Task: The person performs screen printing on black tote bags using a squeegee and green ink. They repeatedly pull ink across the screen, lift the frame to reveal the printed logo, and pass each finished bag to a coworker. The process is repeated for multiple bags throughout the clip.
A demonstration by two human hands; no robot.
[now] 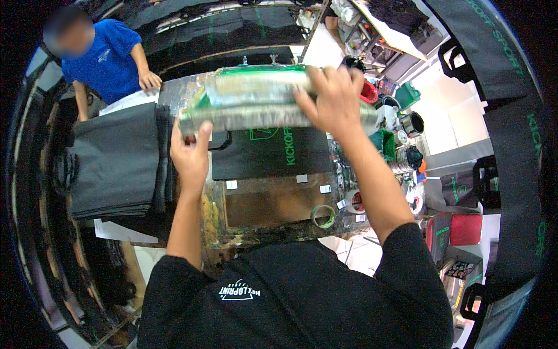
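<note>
A screen-printing frame (250,120), its pale edge smeared by motion, is tilted up over the table with green ink along its far side. My left hand (190,156) grips its near left corner, thumb upright against the edge. Over the right part of the frame, my right hand (337,99) has bent fingers; a pale bar (261,85) inside the frame reaches towards it, but blur hides what exactly the fingers hold. Beneath lies a flat black bag (250,163) with green print and a handle loop, partly covered by the frame.
Stacked black bags (116,163) lie at the left. A brown board (267,203), small white tabs and a tape roll (323,216) are nearer me. Cans and tubs (412,123) crowd the right. A person in blue (110,61) stands far left, one hand on the table.
</note>
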